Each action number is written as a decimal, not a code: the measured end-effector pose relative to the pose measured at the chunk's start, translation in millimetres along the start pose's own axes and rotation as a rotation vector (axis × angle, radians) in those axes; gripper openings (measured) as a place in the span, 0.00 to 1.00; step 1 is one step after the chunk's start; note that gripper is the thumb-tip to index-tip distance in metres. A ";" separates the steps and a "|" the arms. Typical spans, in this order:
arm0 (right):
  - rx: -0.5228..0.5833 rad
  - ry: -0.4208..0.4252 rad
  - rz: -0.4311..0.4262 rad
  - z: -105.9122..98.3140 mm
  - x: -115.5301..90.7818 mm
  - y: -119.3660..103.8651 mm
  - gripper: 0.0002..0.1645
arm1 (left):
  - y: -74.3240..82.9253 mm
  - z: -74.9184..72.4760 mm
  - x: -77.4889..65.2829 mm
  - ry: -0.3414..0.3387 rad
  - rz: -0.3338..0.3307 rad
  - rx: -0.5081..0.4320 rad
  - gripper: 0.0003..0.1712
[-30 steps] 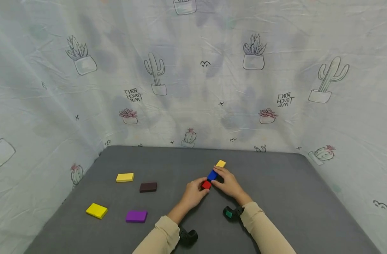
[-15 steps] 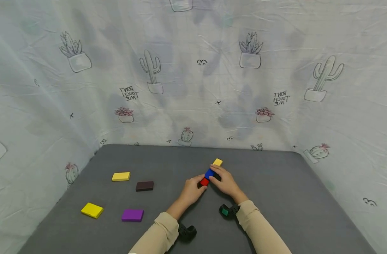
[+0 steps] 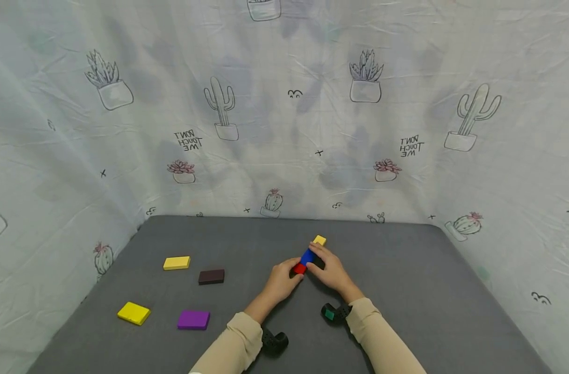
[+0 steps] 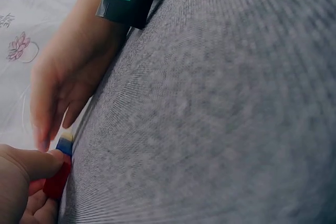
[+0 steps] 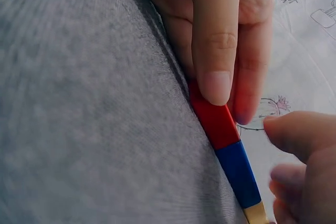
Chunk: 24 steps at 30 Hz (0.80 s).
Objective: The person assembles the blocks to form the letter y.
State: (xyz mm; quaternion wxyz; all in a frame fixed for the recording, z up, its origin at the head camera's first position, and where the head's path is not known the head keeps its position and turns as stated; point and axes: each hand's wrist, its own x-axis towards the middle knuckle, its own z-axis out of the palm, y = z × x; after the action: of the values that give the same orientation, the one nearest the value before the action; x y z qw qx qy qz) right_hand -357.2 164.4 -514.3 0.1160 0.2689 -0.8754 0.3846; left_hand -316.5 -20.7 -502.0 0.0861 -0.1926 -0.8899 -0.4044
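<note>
Three flat blocks lie end to end in a slanting row on the grey tabletop: red [image 3: 300, 268], blue [image 3: 307, 256] and yellow [image 3: 319, 240]. My left hand [image 3: 281, 282] pinches the red block [image 5: 216, 121] between thumb and fingers, as the right wrist view shows. In that view the red block's end meets the blue block [image 5: 238, 174]. Beside the blue block is my right hand [image 3: 333, 270], its thumb and fingers loosely bent and slightly apart from it. From the left wrist view, the right hand [image 4: 68, 85] has fingers extended downward over the row's far end.
On the left side of the table [image 3: 382, 322] lie a pale yellow block [image 3: 176, 263], a dark brown block [image 3: 212, 277], a bright yellow block [image 3: 134, 314] and a purple block [image 3: 193, 320]. A cactus-print curtain [image 3: 284, 114] encloses the back and sides.
The red block, held in my left hand, has closed a small gap and now meets the blue block. My right hand stays nearly in place. The head view has shifted slightly.
</note>
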 end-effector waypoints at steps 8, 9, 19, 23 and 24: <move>-0.106 0.005 0.139 4.7 0.0 -7.9 0.52 | -1.6 2.5 1.4 0.007 -0.002 -0.006 0.25; -0.121 -0.005 0.147 5.1 -0.1 -8.9 0.53 | -1.8 2.8 1.7 0.004 -0.002 -0.001 0.25; -0.154 -0.041 0.186 4.9 0.7 -13.1 0.51 | 0.1 2.0 4.3 -0.024 0.006 0.027 0.27; -0.158 -0.044 0.178 5.5 1.7 -13.2 0.51 | -0.3 -0.1 3.9 -0.053 -0.016 0.000 0.30; -0.155 -0.044 0.176 5.8 1.6 -13.3 0.50 | -0.5 -0.7 3.0 -0.060 -0.027 -0.017 0.31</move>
State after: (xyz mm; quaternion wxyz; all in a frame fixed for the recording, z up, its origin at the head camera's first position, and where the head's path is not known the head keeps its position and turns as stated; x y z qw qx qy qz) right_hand -351.0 152.0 -509.4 0.0830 0.1896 -0.9251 0.3185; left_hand -319.4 -20.6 -501.0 0.0525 -0.1932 -0.8913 -0.4069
